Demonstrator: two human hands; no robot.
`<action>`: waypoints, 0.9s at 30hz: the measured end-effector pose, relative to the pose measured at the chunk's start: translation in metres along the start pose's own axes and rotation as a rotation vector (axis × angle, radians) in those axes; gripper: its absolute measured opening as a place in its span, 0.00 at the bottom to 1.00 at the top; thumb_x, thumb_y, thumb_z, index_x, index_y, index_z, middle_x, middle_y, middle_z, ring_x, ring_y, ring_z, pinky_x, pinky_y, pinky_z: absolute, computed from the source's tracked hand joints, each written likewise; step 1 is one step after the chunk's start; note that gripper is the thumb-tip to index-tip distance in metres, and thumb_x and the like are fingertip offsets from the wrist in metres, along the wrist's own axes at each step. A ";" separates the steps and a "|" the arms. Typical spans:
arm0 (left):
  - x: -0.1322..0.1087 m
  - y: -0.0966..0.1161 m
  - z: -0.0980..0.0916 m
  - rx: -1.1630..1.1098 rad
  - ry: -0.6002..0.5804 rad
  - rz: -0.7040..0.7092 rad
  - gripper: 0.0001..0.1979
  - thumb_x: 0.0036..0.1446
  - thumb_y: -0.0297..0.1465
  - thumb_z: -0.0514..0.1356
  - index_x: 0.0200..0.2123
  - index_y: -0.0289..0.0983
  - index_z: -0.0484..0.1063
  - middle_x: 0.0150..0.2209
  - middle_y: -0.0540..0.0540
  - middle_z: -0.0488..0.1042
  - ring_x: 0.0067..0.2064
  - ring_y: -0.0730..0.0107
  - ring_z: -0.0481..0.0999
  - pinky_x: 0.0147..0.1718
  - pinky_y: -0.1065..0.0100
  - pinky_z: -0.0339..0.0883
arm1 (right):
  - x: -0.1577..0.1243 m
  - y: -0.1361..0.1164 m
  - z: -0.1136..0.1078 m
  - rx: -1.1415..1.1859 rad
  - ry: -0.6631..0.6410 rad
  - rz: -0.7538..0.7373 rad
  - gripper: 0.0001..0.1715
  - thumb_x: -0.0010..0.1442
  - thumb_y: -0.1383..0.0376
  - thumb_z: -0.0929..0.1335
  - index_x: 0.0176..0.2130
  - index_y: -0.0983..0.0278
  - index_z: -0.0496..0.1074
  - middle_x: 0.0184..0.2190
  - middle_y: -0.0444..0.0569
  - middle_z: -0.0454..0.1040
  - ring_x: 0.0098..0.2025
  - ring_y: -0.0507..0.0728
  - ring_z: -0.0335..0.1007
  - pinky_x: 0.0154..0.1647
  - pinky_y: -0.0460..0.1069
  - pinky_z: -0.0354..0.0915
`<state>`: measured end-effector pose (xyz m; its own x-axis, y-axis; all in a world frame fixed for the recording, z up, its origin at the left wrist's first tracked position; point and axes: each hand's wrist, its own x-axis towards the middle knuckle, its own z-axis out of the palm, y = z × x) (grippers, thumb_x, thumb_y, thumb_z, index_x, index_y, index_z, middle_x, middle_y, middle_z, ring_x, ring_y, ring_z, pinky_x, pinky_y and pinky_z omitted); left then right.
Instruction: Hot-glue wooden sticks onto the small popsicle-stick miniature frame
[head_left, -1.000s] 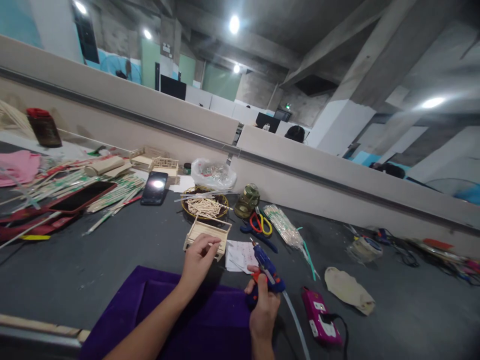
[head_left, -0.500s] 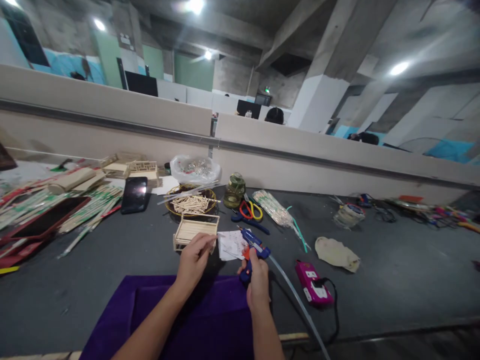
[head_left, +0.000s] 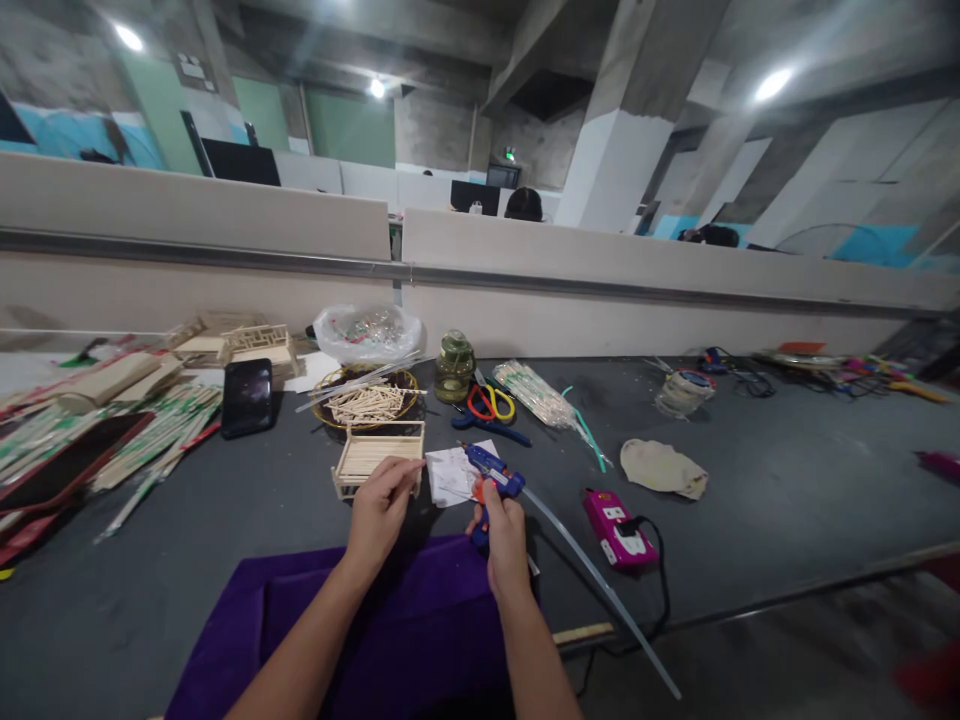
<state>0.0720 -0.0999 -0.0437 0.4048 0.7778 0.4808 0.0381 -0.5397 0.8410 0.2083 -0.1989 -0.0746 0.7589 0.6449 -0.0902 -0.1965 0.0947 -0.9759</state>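
Observation:
My right hand (head_left: 504, 535) is wrapped round a blue hot glue gun (head_left: 495, 472), whose nozzle points up and left over some white paper sheets (head_left: 448, 478). A long clear glue stick (head_left: 600, 575) trails out of its rear. At the front right corner of a miniature wooden bed (head_left: 371, 452), built of thin sticks, my left hand (head_left: 381, 510) has thumb and fingers pinched together. Whether they grip the bed's corner or a small piece there cannot be made out. Purple cloth (head_left: 420, 610) lies beneath my forearms.
Behind the bed stand a basket of short sticks (head_left: 367, 402) and a lidded jar (head_left: 454, 368). Scissors (head_left: 491, 403), blue-handled pliers (head_left: 495, 431) and a pink power strip (head_left: 619, 530) lie to the right. Stick bundles (head_left: 161, 440) and a black phone (head_left: 248, 397) are at left.
The whole scene has shifted slightly left and up in the picture as the camera turned. Both hands keep nearly the same pose beside the bed, with the glue gun still in the right.

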 end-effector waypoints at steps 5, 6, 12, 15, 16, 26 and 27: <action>-0.001 0.000 0.001 0.033 -0.018 0.030 0.12 0.60 0.29 0.56 0.41 0.41 0.79 0.33 0.46 0.73 0.34 0.67 0.72 0.35 0.69 0.63 | 0.001 0.003 0.000 -0.001 -0.009 -0.007 0.32 0.54 0.41 0.67 0.30 0.68 0.73 0.12 0.37 0.62 0.13 0.49 0.58 0.15 0.44 0.57; -0.001 0.000 0.001 0.037 -0.022 0.032 0.12 0.60 0.29 0.56 0.41 0.41 0.79 0.33 0.46 0.73 0.34 0.67 0.72 0.35 0.69 0.63 | 0.001 0.003 0.000 -0.005 -0.010 -0.008 0.32 0.54 0.41 0.67 0.30 0.68 0.74 0.12 0.37 0.62 0.13 0.49 0.59 0.15 0.44 0.57; -0.001 -0.005 0.001 0.057 -0.035 0.047 0.13 0.61 0.28 0.55 0.42 0.40 0.79 0.34 0.46 0.73 0.35 0.67 0.73 0.36 0.69 0.63 | 0.002 0.004 -0.001 -0.025 -0.014 -0.010 0.33 0.54 0.41 0.67 0.33 0.69 0.75 0.12 0.38 0.62 0.13 0.50 0.60 0.15 0.44 0.58; 0.000 -0.008 0.001 0.059 -0.038 0.064 0.12 0.61 0.28 0.54 0.42 0.39 0.78 0.33 0.47 0.73 0.34 0.68 0.72 0.35 0.69 0.64 | 0.003 0.005 0.000 -0.035 -0.004 -0.010 0.32 0.54 0.40 0.67 0.28 0.68 0.73 0.12 0.38 0.62 0.13 0.50 0.60 0.15 0.44 0.59; 0.000 -0.008 0.001 0.059 -0.039 0.070 0.12 0.61 0.28 0.54 0.42 0.39 0.78 0.33 0.47 0.72 0.34 0.68 0.72 0.35 0.69 0.64 | 0.003 0.006 0.000 -0.036 -0.002 -0.007 0.32 0.53 0.40 0.67 0.26 0.67 0.72 0.12 0.38 0.62 0.13 0.49 0.59 0.15 0.44 0.59; -0.002 -0.011 0.001 0.078 -0.057 0.091 0.12 0.62 0.28 0.54 0.43 0.39 0.77 0.34 0.47 0.72 0.35 0.69 0.72 0.36 0.68 0.64 | 0.003 0.007 -0.001 -0.032 -0.007 -0.002 0.33 0.53 0.40 0.67 0.32 0.68 0.75 0.13 0.38 0.63 0.13 0.50 0.59 0.15 0.45 0.59; -0.002 -0.012 0.001 0.083 -0.058 0.090 0.13 0.62 0.28 0.53 0.43 0.39 0.77 0.34 0.47 0.72 0.35 0.69 0.72 0.36 0.68 0.64 | 0.003 0.007 -0.001 -0.031 -0.008 0.000 0.33 0.53 0.40 0.67 0.32 0.68 0.75 0.12 0.38 0.63 0.13 0.50 0.59 0.15 0.45 0.58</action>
<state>0.0715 -0.0950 -0.0546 0.4620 0.7064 0.5362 0.0737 -0.6331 0.7705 0.2100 -0.1970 -0.0820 0.7535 0.6514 -0.0891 -0.1775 0.0712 -0.9815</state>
